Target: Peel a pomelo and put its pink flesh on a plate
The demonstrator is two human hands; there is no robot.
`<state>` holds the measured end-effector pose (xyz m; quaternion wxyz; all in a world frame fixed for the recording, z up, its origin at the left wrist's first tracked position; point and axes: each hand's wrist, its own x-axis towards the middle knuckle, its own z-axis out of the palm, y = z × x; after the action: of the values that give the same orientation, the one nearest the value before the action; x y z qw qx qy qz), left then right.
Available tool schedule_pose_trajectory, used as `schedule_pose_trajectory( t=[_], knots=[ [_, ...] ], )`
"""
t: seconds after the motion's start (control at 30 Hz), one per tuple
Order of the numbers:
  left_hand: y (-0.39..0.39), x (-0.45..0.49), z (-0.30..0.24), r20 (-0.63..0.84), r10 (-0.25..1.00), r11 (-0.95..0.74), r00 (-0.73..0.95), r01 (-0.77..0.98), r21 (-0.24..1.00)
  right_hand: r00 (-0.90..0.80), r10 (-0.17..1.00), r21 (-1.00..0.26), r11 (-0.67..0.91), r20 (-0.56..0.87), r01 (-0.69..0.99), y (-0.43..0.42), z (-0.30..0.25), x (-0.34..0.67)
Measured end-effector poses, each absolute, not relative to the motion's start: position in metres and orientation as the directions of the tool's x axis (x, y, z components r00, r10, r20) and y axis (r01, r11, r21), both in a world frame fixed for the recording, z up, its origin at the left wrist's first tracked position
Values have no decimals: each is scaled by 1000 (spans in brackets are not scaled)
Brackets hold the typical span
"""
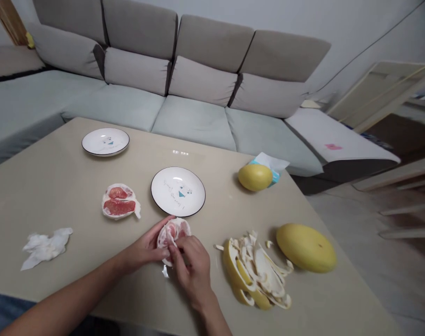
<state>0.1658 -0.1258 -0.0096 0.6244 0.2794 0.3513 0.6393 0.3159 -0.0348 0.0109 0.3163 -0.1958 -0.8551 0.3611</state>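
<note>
Both my hands are on a peeled piece of pomelo [183, 227] with pink flesh and white pith, just in front of the nearer plate. My left hand [146, 247] cups it from the left side, thumb toward the front. The fingers of my right hand [194, 263] pinch at its membrane from the right; the exact bit between them is hidden. Left of the plate lies another pomelo piece [119, 201], its red flesh exposed in a white rind of pith. A heap of pomelo peel [256, 275], yellow outside and white inside, sits to the right of my right hand.
A white plate [178, 191] stands mid-table, another plate [106, 142] at the back left. Whole pomelos rest at the right [306, 247] and back right [255, 177], the latter before a tissue pack [273, 164]. Crumpled tissue [47, 247] lies left. A sofa [194, 121] runs behind the table.
</note>
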Motion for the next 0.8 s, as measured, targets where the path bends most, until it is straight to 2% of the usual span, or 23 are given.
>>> schedule_pose_trajectory(
  t=[0.1,0.23,0.4,0.5,0.63,0.73,0.8],
  knots=[
    [-126,165,-11,-110,991,41,-81,-594,803,-688,645,-840,534,333,94,-38,15,316],
    [-127,162,-8,-111,991,49,-74,-572,819,-645,746,-967,251,163,47,-37,15,317],
    [-132,157,-4,-191,978,119,-90,-514,849,-626,780,-986,-101,5,-134,-30,14,321],
    [-133,157,-1,-217,972,142,-87,-521,842,-644,765,-987,-99,3,-123,-28,20,322],
    [-133,160,0,-163,982,98,-99,-472,876,-648,762,-998,-41,6,-57,-30,27,320],
    [-133,162,-5,-91,983,36,-159,-320,947,-652,756,-998,24,54,-55,-34,25,317],
    [-134,163,-10,-8,969,-24,-246,-127,992,-668,734,-990,132,124,-39,-36,21,314]
  ],
)
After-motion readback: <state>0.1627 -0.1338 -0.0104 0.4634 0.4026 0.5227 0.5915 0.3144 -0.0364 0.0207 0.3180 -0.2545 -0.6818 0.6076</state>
